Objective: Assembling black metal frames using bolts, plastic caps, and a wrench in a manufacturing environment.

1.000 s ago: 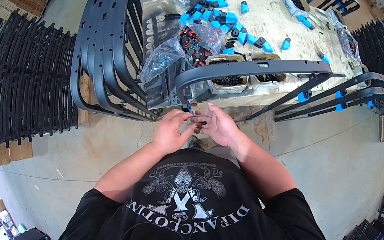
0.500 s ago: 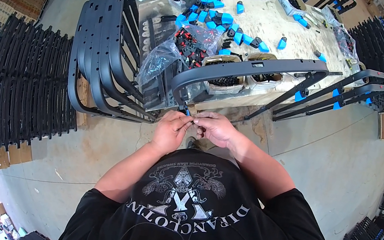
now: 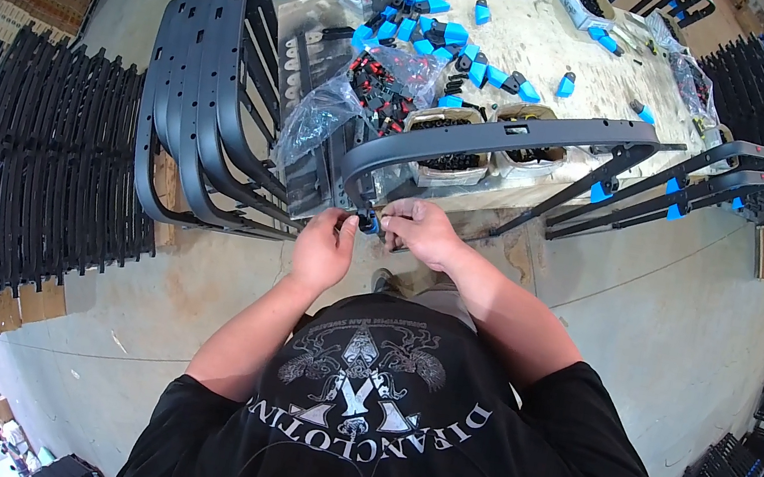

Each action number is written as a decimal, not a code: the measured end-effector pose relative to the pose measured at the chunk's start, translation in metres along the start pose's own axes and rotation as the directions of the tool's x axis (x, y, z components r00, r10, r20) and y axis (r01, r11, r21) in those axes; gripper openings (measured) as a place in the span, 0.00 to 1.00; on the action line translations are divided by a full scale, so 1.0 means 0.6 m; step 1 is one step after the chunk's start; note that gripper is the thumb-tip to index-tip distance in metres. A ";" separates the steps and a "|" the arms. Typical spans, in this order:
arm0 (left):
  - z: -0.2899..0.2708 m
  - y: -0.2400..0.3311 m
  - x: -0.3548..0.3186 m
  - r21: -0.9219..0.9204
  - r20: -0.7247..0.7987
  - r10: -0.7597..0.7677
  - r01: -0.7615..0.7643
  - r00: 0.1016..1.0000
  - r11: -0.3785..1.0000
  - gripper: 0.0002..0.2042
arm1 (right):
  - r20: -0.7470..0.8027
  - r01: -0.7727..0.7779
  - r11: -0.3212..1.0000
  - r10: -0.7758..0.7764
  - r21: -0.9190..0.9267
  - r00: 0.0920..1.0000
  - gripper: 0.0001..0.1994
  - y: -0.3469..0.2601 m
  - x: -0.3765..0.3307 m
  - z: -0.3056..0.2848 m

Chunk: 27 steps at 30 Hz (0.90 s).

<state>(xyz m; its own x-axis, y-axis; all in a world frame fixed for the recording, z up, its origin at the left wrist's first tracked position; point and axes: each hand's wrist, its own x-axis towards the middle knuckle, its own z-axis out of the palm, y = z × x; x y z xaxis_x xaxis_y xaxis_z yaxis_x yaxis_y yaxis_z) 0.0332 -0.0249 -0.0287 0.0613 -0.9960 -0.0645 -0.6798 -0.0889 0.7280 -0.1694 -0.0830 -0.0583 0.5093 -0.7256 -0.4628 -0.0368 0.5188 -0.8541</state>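
Hands at blue cap (clear bag beside)

The scene is viewed from a single wide fisheye camera worn on the head, aimed steeply downward over the chest and forearms, which enter from the lower edge. The left hand and right hand are seen close beneath the lens near the picture's middle, while the workbench is seen farther off toward the top. Straight edges are bent toward the dark circular rim, and no second view is given.
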 end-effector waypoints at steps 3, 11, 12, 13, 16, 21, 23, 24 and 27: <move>0.006 -0.003 0.021 0.223 0.192 0.015 -0.058 0.981 0.973 0.15 | -0.096 0.002 1.000 -0.001 0.013 0.995 0.10 -0.003 0.012 0.016; -0.014 0.018 0.038 0.366 0.337 -0.077 -0.055 0.938 0.929 0.16 | -0.112 0.096 0.974 -0.120 -0.204 0.986 0.09 -0.002 0.010 0.020; -0.012 0.018 0.035 0.349 0.311 -0.065 -0.051 0.948 0.936 0.16 | -0.111 0.080 0.979 -0.102 -0.186 0.989 0.08 -0.006 0.010 0.020; -0.012 0.018 0.034 0.333 0.285 -0.052 -0.048 0.957 0.942 0.15 | -0.107 0.081 0.979 -0.103 -0.188 0.989 0.08 -0.012 0.012 0.017; -0.015 0.021 0.038 0.356 0.306 -0.059 -0.057 0.950 0.933 0.16 | -0.026 -0.045 0.986 0.042 -0.163 0.999 0.11 -0.022 0.021 0.011; -0.010 0.012 0.037 0.335 0.307 -0.047 -0.062 0.950 0.940 0.16 | -0.106 -0.268 0.951 0.254 -0.152 0.962 0.21 -0.021 0.038 0.021; -0.012 0.009 0.034 0.334 0.299 -0.054 -0.051 0.953 0.941 0.16 | -0.113 -0.287 0.940 0.269 -0.184 0.956 0.22 -0.027 0.040 0.029; -0.013 0.009 0.033 0.334 0.296 -0.063 -0.042 0.953 0.942 0.16 | -0.124 -0.305 0.928 0.284 -0.216 0.951 0.22 -0.030 0.041 0.033; -0.010 0.020 0.036 0.331 0.306 -0.055 -0.052 0.950 0.942 0.16 | -0.257 0.155 0.820 -0.343 -0.551 0.903 0.24 0.024 0.057 0.028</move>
<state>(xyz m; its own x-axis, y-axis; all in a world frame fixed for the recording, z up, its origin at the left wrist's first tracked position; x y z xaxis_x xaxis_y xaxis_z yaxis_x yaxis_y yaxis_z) 0.0307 -0.0477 -0.0169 -0.1281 -0.9420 -0.3102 -0.8857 -0.0321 0.4632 -0.1382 -0.0928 -0.0824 0.2515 -0.9499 -0.1857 -0.4254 0.0639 -0.9027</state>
